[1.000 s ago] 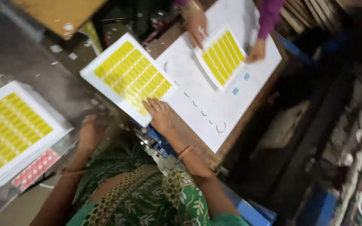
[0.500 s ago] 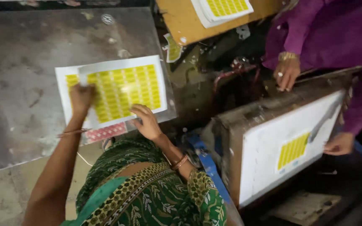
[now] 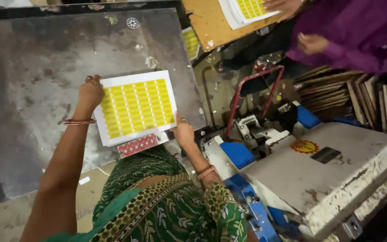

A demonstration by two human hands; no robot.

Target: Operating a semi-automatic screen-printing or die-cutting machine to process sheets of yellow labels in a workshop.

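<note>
A white sheet printed with rows of yellow labels lies on top of a stack on a worn grey metal table. My left hand grips the sheet's far left corner. My right hand holds its near right edge. A small red patterned card peeks out under the stack's near edge. My green patterned clothing fills the bottom of the view.
A blue and grey machine with a closed lid stands at the right. Another person in purple handles a second stack of yellow sheets on a wooden board. Stacked wooden frames lean at far right.
The view swung from the machine bed to the metal table. I carried the yellow sheet over onto the stack, and both my hands now hold its edges. The machine lid has come down.
</note>
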